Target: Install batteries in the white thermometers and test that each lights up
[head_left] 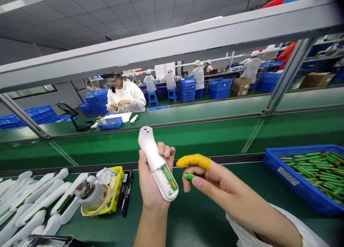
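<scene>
My left hand point(154, 182) is wrapped round a white infrared thermometer point(150, 150), held upright and slightly tilted, with two small dark holes at its top. Its battery compartment faces me uncovered, and one green battery point(169, 177) lies along its right side. The left side of the compartment shows bare white plastic. Just to the right, my right hand point(206, 177) pinches another green battery point(189, 175) between thumb and fingers, apart from the thermometer. A yellow finger cot point(194, 161) covers the index finger.
Many white thermometers point(40, 193) lie at left, some with batteries showing. Near them stand a yellow basket point(118, 189) with a bottle and tape, and black pens point(126, 193). A blue bin point(295, 189) of batteries is at right. Beyond the green conveyor point(209, 132) sits a co-worker point(126, 96).
</scene>
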{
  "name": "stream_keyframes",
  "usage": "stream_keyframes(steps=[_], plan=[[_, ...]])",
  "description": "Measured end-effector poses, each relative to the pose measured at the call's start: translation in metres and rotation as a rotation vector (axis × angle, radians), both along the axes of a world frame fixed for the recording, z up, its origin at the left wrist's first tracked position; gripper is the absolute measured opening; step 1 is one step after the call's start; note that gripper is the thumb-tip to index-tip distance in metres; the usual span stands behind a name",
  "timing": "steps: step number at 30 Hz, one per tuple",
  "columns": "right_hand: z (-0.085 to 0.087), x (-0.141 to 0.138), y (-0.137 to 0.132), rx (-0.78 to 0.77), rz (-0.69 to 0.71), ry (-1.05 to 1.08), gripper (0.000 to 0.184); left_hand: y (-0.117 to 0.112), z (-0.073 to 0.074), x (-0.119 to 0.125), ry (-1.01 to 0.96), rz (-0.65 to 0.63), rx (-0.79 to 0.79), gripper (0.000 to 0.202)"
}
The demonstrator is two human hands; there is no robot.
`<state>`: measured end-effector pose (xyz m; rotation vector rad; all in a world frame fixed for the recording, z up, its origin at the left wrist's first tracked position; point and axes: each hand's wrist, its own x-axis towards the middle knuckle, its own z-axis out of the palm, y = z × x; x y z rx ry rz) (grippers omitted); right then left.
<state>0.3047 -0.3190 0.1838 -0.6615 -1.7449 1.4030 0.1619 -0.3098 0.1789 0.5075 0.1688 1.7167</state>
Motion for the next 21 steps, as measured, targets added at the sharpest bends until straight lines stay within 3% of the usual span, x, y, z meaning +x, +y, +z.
stream_keyframes(steps=[6,10,14,17,19,21], plan=[[0.000,-0.006,-0.001,0.094,-0.227,0.096,0.012,0.001,0.000,-0.004,0.025,0.109,0.057,0.038],[-0.003,-0.012,-0.002,0.111,-0.215,0.113,0.009,-0.003,-0.002,0.004,0.117,0.139,0.068,0.037],[-0.009,-0.017,-0.003,0.068,-0.245,0.079,0.013,-0.011,-0.004,0.014,0.214,0.045,-0.019,0.025],[-0.013,-0.018,-0.004,0.200,-0.360,0.045,0.008,-0.014,-0.005,0.015,0.245,-0.010,-0.037,0.027],[-0.015,-0.019,-0.003,0.327,-0.367,-0.002,0.017,-0.013,-0.005,0.012,0.249,0.026,-0.037,0.033],[-0.017,-0.020,-0.003,0.429,-0.333,-0.075,0.039,-0.010,-0.005,0.008,0.251,0.108,-0.034,0.039]])
